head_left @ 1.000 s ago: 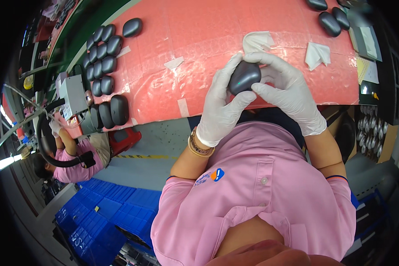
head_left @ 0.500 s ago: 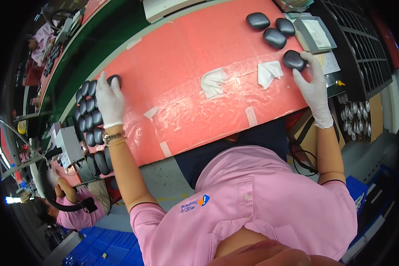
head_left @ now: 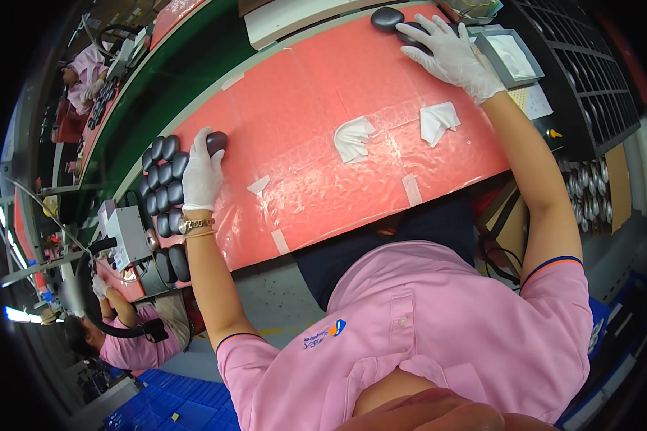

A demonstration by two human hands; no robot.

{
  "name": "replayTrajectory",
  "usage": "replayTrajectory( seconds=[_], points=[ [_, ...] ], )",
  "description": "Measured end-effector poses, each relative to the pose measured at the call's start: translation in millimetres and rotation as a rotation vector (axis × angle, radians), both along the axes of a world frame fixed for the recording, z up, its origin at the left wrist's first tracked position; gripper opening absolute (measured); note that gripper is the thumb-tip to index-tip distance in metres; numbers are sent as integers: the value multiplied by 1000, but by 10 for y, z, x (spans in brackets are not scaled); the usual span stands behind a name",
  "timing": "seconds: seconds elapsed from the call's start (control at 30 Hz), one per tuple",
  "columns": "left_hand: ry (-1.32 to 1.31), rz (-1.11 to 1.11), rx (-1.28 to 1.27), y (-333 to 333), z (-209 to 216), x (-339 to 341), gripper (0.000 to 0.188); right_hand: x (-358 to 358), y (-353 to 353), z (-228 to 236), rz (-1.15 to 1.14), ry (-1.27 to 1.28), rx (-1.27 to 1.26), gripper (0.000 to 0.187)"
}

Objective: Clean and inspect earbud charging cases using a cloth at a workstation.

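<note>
My left hand (head_left: 203, 176), white-gloved, has its fingers and thumb closed around a dark grey oval case (head_left: 216, 142) on the red table mat. Beside that hand, on its left, rows of similar dark cases (head_left: 167, 172) lie close together. At the far right of the mat, my gloved right hand (head_left: 449, 57) lies spread over a group of dark cases (head_left: 414, 36), its fingers apart. The hand partly hides them, so I cannot tell how many are beneath it. Another dark case (head_left: 387, 19) sits just left of its fingertips.
Two white cloths (head_left: 438, 123) lie on the red mat (head_left: 302, 129). Right of it are a grey box (head_left: 510, 56) and a black rack (head_left: 575, 79). A grey device (head_left: 127, 233) stands at the left end. Co-workers in pink (head_left: 144, 337) sit at left.
My right hand has moved farther out and left, from a single case to the group, which is now pushed farther away. My left hand has shifted right with its case.
</note>
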State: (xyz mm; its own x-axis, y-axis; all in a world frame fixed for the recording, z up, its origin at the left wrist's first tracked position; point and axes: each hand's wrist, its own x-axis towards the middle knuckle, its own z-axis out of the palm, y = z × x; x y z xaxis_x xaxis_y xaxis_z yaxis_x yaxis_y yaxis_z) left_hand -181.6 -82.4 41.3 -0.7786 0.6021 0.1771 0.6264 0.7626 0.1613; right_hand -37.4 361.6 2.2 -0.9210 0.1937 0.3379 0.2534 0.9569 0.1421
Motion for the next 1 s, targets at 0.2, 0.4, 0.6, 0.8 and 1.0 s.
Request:
replayTrajectory(
  seconds=[0.2, 0.4, 0.6, 0.8, 1.0],
  points=[
    [-146, -61, 1385, 77, 633, 953, 40, 396, -500, 605, 293, 521, -619, 33],
    [-1183, -87, 1377, 797, 21, 1811, 60, 843, -1818, 440, 656, 153, -1354, 40],
    [-1269, -63, 1414, 780, -197, 1971, 52, 1017, -1992, 310, 435, 45, -1561, 40],
    [-1785, -129, 1542, 660, -221, 1972, 47, 1024, -1977, 347, 682, 197, -1218, 42],
    [-1898, -199, 1415, 705, -227, 2069, 66, 1034, -1969, 354, 800, 10, -1541, 43]
  ],
)
